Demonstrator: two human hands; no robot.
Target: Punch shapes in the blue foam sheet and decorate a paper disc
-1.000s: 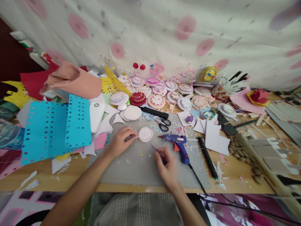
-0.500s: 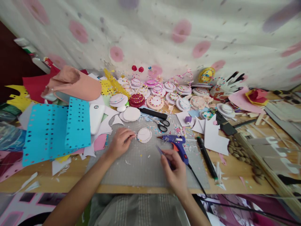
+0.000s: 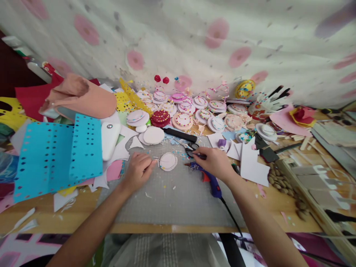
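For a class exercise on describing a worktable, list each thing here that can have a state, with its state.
Glue gun, lying on its side, corded; heat unclear
Scissors, partly hidden by the right hand; blades unclear
White disc, lying flat
Cutting mat, flat, scrap-strewn
Blue card, creased, hole-punched
Peach cap, crown slumped
Dark red hat, bead-trimmed

The glue gun (image 3: 213,182) looks like smooth plastic, the cut sheet (image 3: 253,163) matt white paper, the table (image 3: 86,213) wood, the curtain (image 3: 172,37) soft, creased cloth.
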